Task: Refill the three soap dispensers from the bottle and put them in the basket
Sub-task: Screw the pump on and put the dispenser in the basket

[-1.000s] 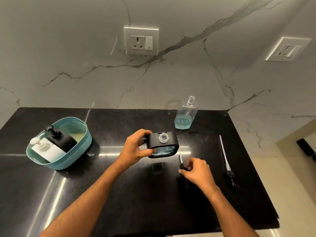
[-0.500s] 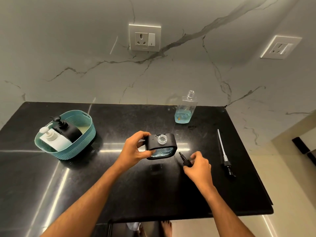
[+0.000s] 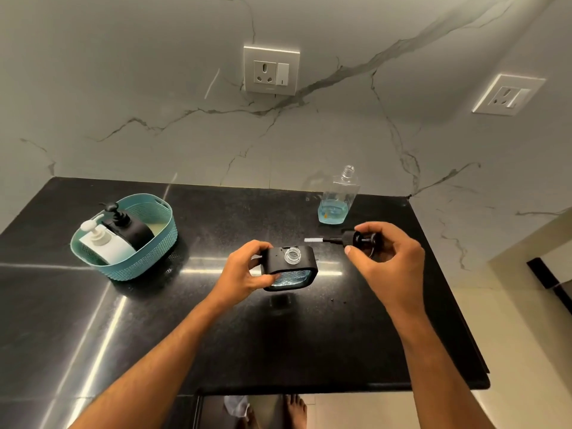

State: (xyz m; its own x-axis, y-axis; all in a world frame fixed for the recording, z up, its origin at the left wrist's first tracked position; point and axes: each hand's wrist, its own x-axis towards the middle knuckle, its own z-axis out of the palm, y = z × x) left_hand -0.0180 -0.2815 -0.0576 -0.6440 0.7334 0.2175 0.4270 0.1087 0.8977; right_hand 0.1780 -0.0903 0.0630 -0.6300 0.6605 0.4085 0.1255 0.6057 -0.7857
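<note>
Two dispensers (image 3: 119,235) sit in the basket (image 3: 145,261). Your left hand (image 3: 244,274) grips the third dispenser (image 3: 289,267) above the desk (image 3: 340,335); right fingers (image 3: 351,249) pinch its pump (image 3: 353,238). Next, thread the tube into the neck.

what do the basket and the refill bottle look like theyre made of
Basket: teal moulded plastic, matt, judging by the fine woven-look pattern and cut-out handle slot. Refill bottle: clear and glossy, blue liquid showing through; plastic or glass, the look leaves it open.
</note>
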